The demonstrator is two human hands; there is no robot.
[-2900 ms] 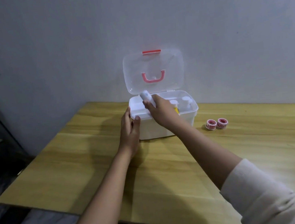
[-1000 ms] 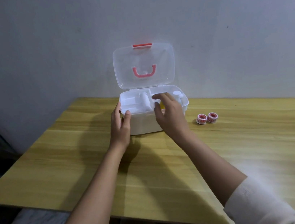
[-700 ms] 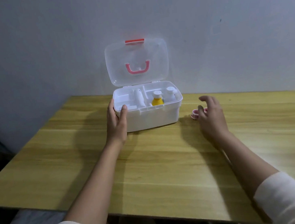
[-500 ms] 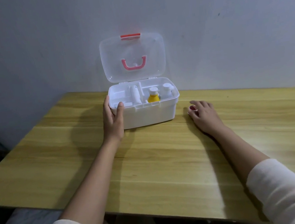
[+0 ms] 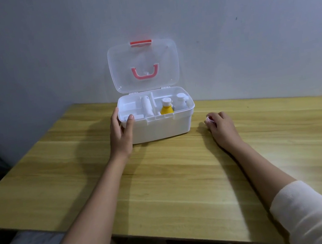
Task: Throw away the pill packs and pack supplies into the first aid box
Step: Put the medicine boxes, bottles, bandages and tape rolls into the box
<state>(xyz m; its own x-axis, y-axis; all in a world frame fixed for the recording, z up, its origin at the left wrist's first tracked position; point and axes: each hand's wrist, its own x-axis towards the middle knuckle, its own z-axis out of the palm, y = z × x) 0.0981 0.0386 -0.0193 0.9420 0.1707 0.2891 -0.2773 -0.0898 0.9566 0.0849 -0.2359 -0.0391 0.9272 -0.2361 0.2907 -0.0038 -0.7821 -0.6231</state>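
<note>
The white first aid box (image 5: 163, 126) stands open on the wooden table (image 5: 174, 182), its clear lid (image 5: 144, 65) with a pink handle upright against the wall. Inside its tray lie a white tube (image 5: 147, 108), a yellow bottle (image 5: 166, 107) and a white bottle (image 5: 182, 100). My left hand (image 5: 121, 135) grips the box's front left corner, thumb over the rim. My right hand (image 5: 222, 128) rests on the table right of the box, fingers curled over the pink-and-white tape rolls (image 5: 209, 119); only an edge of one shows.
A grey wall rises right behind the box. The table's front edge runs close to my body, with dark floor beyond its left edge.
My right hand left the white tube in the box's tray, crossed to the right and closed over the tape rolls on the table. My left hand stayed on the box.
</note>
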